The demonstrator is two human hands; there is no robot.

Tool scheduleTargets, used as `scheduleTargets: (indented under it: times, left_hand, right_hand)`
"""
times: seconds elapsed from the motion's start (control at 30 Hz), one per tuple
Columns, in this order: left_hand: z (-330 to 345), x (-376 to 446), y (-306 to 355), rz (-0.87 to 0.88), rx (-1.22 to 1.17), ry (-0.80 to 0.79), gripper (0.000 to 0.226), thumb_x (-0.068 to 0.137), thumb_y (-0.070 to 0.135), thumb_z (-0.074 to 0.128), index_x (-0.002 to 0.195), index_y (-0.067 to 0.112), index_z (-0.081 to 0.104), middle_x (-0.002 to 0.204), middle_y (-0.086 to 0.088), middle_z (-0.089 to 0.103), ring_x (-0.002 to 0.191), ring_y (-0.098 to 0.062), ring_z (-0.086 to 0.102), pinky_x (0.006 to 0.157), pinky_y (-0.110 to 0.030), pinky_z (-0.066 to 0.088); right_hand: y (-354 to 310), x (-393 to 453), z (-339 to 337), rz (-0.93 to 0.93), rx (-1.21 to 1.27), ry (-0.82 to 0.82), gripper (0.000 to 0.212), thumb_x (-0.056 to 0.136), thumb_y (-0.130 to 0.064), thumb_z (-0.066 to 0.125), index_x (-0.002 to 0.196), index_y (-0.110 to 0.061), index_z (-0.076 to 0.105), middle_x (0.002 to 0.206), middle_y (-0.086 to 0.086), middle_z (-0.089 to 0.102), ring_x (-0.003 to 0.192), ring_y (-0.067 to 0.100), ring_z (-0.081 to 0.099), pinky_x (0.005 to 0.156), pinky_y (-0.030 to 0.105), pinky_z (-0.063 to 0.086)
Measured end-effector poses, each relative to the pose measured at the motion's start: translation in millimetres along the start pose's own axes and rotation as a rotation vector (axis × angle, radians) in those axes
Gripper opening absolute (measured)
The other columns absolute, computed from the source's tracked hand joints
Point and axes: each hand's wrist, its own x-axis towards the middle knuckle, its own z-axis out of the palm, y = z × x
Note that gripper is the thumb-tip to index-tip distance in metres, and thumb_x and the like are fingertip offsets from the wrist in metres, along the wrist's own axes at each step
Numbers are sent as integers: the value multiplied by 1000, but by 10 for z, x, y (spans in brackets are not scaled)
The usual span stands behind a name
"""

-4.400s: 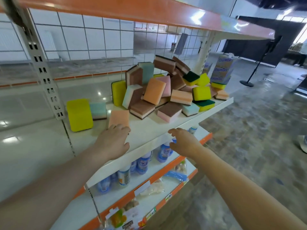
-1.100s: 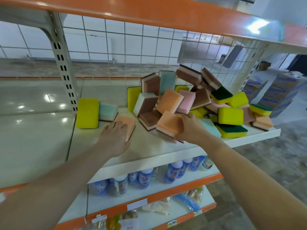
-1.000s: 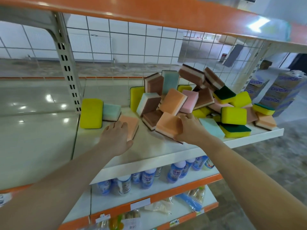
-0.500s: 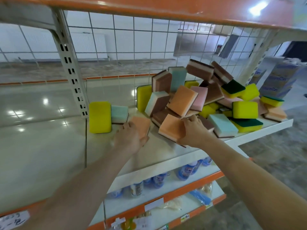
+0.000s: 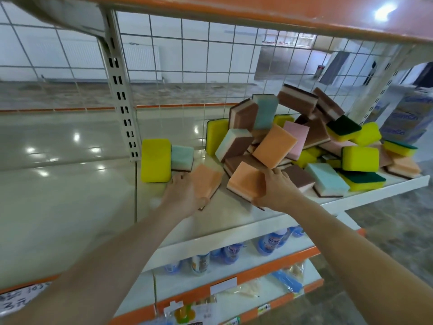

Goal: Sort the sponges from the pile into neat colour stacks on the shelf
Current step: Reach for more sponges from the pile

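A jumbled pile of sponges in orange, pink, mint, yellow and brown fills the right half of the white shelf. My right hand grips an orange sponge at the pile's front left edge, lifted at a tilt. My left hand holds a second orange sponge on the shelf, its far end tipped up. Just left of it a yellow sponge stands on edge beside a mint sponge.
A wire grid back panel closes the shelf's rear, and an orange-edged shelf hangs low overhead. A slotted upright stands at the left. Bottles line the shelf below. Cartons are stacked at the far right.
My right hand took an orange sponge from the pile's front and has drawn it out towards the left. My left hand closed on the flat orange sponge and tipped it up.
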Motion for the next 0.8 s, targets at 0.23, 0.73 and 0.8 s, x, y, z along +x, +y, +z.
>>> scheduleTargets:
  times: [0.23,0.73,0.8]
  left_hand:
    - [-132,-289,-106,-52,15,47,75,72,41,74,130,7,39,128,-13,43,117,-28,43,94,-31,36]
    - [-404,-1044,-303,-167,82,142,67,75,42,70,124,5,43,120,-14,48,109,-29,50,90,-31,37]
    - [-411,-1144,-372,-175,83,162,67,74,42,70,123,5,44,119,-14,49,108,-30,50,89,-30,37]
  right_hand:
    - [-144,-105,-8,-93,-28,-2,87,69,-37,72,140,-10,29,138,14,37,126,33,37,98,36,37]
    - [-486,-451,32,-309,-102,-37,72,71,-45,70,129,-15,41,127,10,45,111,27,47,71,28,33]
    - [-546,-481,56,-338,-74,-54,73,71,-43,70,131,-13,39,129,11,43,115,28,44,75,29,35]
